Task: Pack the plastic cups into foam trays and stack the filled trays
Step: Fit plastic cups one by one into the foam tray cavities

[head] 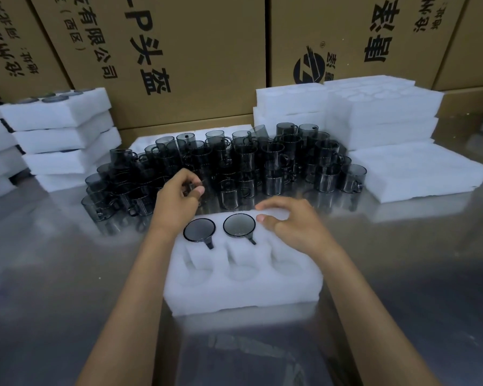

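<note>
A white foam tray [243,291] with six sockets lies in front of me on the steel table. Two smoky plastic cups sit in its far row, one in the left socket [199,229] and one in the middle [239,224], handles pointing toward me. The other sockets hold nothing. My left hand [176,199] reaches into the front of a big pile of cups [276,157], its fingers and thumb curled round one cup there. My right hand [290,221] hovers over the tray's far right socket, fingers loosely bent, holding nothing.
Filled foam trays are stacked at the left [59,129]. Empty trays are stacked at the back right [379,112], with a lower foam tray [418,174] in front of them. Cardboard boxes [193,51] wall off the back. The shiny table [67,274] spreads around the tray.
</note>
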Demonstrator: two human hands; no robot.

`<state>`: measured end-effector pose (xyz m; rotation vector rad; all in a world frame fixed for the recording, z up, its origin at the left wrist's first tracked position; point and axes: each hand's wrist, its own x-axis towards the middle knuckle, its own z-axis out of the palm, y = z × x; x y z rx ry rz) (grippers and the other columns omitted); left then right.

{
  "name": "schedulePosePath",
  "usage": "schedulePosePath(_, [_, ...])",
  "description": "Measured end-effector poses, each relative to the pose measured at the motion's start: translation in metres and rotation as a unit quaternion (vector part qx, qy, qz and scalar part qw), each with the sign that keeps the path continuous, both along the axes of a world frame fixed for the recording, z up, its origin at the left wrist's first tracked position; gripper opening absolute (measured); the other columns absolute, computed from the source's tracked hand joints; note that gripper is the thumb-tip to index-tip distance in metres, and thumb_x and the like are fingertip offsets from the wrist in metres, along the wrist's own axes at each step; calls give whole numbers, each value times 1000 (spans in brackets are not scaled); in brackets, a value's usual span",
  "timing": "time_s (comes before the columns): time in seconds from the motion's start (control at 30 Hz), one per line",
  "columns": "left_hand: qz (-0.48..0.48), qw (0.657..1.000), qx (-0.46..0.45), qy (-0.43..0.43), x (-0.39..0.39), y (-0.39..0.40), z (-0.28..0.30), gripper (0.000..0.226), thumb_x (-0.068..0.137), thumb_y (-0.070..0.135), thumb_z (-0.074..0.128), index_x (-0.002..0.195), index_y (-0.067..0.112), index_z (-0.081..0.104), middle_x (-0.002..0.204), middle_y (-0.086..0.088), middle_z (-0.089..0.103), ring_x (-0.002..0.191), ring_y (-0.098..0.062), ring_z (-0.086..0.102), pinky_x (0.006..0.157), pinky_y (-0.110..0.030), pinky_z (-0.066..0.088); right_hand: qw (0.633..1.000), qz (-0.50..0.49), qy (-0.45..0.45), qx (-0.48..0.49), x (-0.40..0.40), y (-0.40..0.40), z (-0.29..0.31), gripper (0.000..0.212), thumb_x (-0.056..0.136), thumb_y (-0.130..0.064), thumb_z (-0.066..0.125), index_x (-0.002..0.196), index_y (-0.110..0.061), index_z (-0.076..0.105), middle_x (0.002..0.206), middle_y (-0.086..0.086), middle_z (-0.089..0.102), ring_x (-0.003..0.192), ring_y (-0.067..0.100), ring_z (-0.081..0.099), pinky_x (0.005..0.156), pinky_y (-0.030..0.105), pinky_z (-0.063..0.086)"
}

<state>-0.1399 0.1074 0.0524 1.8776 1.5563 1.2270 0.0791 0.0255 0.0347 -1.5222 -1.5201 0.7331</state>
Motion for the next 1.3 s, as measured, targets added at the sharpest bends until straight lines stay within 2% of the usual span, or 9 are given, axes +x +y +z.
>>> schedulePosePath(0.07, [-29,996,3,-79,5,-8,11,14,93,8,65,85,17,60,93,-11,67,73,-8,59,62,-11,47,1000,-6,4,12,-1,1,-1,15,91,-24,71,104,-30,73,114,-15,68,131,14,46,111,31,35])
schedulePosePath(0.2, [-128,973,-28,-192,21,-35,32,14,91,2,67,90,15,63,102,1,68,87,-6,67,88,-33,56,992,-78,30,93,-2,1,3,15,92,-13,67,100,-24,75,99,-14,71,109,12,61,97,26,46])
schedulePosePath(0.4, [-292,920,-113,-234,41,-78,36,38,92,-1,64,126,10,50,123,-9,70,109,-24,69,92,-32,56,949,-43,285,124,10,-6,24,22,101,-23,56,117,-27,71,101,-6,75,91,5,68,77,22,53])
schedulePosePath(0.53, [-287,915,-127,-252,53,-91,23,47,94,-2,61,135,13,46,122,-9,71,106,-23,70,88,-25,56,973,-15,181,140,24,-15,25,22,100,-11,57,95,-18,76,84,5,75,71,11,66,59,24,53])
schedulePosePath(0.73, [-195,955,-55,-217,71,-86,9,31,94,2,64,120,16,58,114,1,70,99,-2,69,92,-22,54,964,-25,247,96,38,-30,11,16,94,1,63,89,-13,70,86,8,68,75,12,71,62,28,59])
schedulePosePath(0.9, [-154,978,-29,-141,77,-83,-2,20,94,6,65,107,22,65,109,8,70,103,-3,67,79,-12,51,981,-40,166,91,37,-30,6,12,88,-5,72,89,-15,67,81,4,66,71,7,67,66,19,54])
schedulePosePath(1.07, [-151,984,-45,-80,77,-83,-5,19,97,17,62,113,27,61,118,8,72,98,-7,68,87,-30,55,979,-61,168,92,41,-29,4,11,87,-12,75,84,-23,74,77,-7,71,74,7,65,69,16,49])
schedulePosePath(1.2, [-149,987,-51,-16,79,-86,-3,26,93,35,67,115,31,54,125,18,66,77,-3,53,70,0,41,980,-54,165,98,39,-29,3,9,87,-11,75,87,-20,74,73,-11,69,67,-1,59,64,11,45])
schedulePosePath(1.3, [-158,986,-60,12,79,-87,-4,32,93,36,67,119,30,50,133,14,62,102,2,57,71,6,34,981,-37,163,101,39,-32,4,8,87,-10,74,89,-18,73,74,-12,69,69,0,60,67,10,45])
